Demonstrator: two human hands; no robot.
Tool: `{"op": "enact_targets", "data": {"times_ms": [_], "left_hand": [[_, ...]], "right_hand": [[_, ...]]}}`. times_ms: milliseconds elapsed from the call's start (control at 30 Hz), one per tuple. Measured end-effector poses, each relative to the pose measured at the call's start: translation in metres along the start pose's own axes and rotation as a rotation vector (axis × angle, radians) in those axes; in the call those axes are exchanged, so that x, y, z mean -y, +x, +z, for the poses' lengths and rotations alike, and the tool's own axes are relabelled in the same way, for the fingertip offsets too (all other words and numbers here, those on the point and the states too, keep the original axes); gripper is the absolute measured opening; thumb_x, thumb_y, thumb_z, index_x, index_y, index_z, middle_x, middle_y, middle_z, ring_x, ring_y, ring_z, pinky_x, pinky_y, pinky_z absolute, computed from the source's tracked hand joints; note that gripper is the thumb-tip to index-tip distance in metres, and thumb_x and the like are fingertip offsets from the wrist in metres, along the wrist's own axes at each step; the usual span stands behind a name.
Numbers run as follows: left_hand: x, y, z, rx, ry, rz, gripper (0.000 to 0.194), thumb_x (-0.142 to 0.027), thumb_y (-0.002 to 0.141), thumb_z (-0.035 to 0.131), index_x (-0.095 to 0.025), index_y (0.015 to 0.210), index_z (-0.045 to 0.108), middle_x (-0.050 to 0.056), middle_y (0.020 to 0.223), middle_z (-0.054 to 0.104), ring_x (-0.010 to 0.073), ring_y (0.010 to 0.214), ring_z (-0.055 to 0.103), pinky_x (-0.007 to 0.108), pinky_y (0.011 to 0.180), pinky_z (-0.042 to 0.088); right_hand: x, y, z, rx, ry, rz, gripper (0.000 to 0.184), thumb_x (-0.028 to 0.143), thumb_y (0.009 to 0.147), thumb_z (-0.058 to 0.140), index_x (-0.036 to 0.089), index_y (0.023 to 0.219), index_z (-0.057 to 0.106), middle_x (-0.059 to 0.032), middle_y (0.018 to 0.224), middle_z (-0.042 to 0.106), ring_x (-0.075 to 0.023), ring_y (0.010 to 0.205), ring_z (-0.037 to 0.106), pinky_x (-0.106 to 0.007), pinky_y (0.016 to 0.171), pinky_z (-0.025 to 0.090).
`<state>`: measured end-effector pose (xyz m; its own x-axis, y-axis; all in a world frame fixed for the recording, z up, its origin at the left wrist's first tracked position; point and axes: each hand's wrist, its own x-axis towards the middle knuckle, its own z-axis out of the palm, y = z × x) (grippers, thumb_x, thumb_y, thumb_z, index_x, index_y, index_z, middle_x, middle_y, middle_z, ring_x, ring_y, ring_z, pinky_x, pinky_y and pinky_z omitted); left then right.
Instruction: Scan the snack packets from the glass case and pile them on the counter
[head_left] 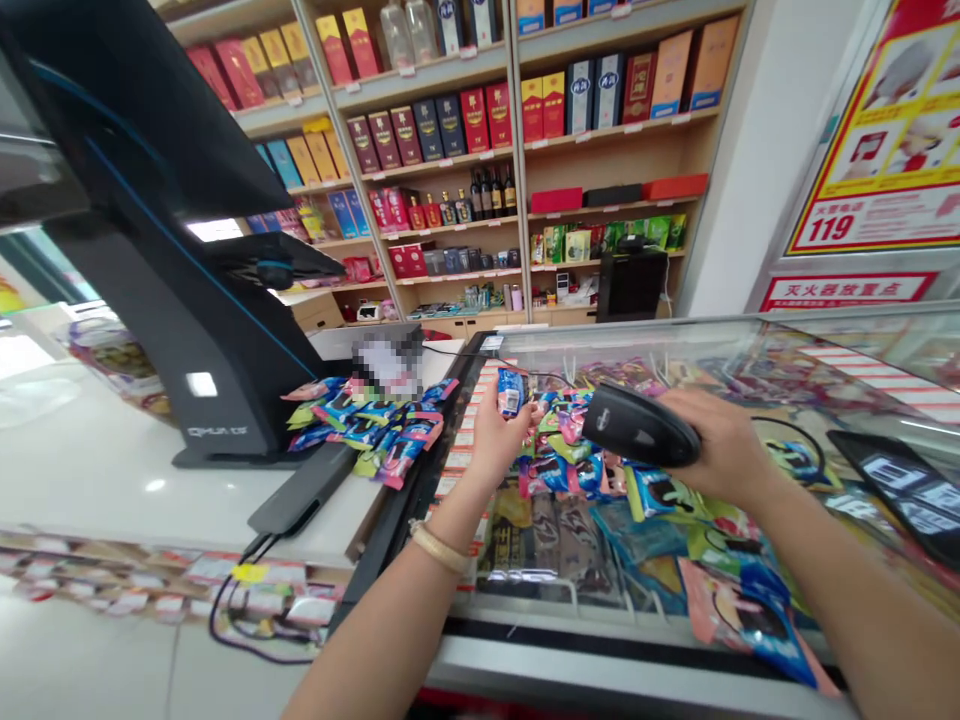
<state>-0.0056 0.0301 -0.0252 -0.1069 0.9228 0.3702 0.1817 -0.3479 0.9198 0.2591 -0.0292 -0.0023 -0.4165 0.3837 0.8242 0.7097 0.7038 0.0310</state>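
My left hand (498, 428) pinches a small blue snack packet (512, 392) with a pale label facing up, above the glass counter's left edge. Wrapped in my right hand (716, 445) is a black barcode scanner (641, 425), its head toward the packet. Under and between both hands lies a heap of pink, blue and green snack packets (555, 472) on the glass. A larger pink and blue packet (750, 610) rests near the front edge, below my right forearm. Another pile of similar packets (401, 445) sits on the white counter to the left.
A black register terminal (225, 330) stands on the white counter (90, 500) at left, with a dark grey box and cables (304, 490) before it. On the right, a black device with a display (907, 490) lies on the glass. Shelves of boxed bottles (442, 130) line the back wall.
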Motion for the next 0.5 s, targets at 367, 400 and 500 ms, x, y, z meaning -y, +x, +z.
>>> {"op": "enact_targets", "data": {"times_ms": [367,400,500], "left_hand": [[0.006,-0.013,0.000,0.077,0.243,0.127,0.051,-0.014,0.079,0.068,-0.018,0.129,0.061,0.008,0.111,0.076,0.0237,0.099,0.073,0.039,0.095,0.059],[0.005,-0.013,0.001,0.073,0.239,0.116,0.051,-0.014,0.079,0.068,-0.018,0.129,0.060,0.007,0.110,0.076,0.0235,0.096,0.073,0.039,0.093,0.059],[0.004,-0.013,0.002,0.072,0.232,0.091,0.050,-0.014,0.079,0.069,-0.017,0.128,0.060,0.008,0.108,0.076,0.0240,0.093,0.073,0.039,0.090,0.060]], "right_hand": [[0.009,0.007,-0.002,0.230,0.036,0.098,0.008,0.025,0.078,0.060,0.022,0.083,0.067,-0.0032,0.074,0.068,-0.0182,0.066,0.063,-0.026,0.060,0.043],[0.009,0.006,-0.002,0.234,0.033,0.101,0.008,0.026,0.079,0.060,0.022,0.082,0.067,-0.0037,0.076,0.069,-0.0185,0.067,0.064,-0.027,0.060,0.043],[0.008,0.005,-0.001,0.243,0.037,0.103,0.008,0.027,0.080,0.061,0.022,0.082,0.066,-0.0046,0.078,0.070,-0.0193,0.070,0.066,-0.027,0.061,0.043]]}}
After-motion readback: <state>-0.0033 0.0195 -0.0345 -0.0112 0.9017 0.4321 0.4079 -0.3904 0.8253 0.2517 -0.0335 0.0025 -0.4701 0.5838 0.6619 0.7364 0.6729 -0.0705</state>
